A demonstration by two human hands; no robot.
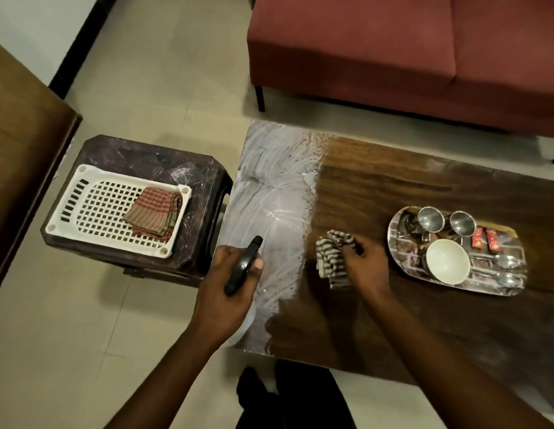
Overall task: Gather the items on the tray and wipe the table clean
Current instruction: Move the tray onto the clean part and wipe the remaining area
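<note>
wood table left end streaked white; red sofa behind.

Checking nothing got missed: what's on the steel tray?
Two steel cups, a white bowl, two red packets and two spoons. Anything beneath the bowl is hidden.

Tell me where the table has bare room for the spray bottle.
Bare wood lies beyond the striped cloth toward the sofa, and along the near edge below the tray. The tray is crowded; the left end is foamy.
</note>
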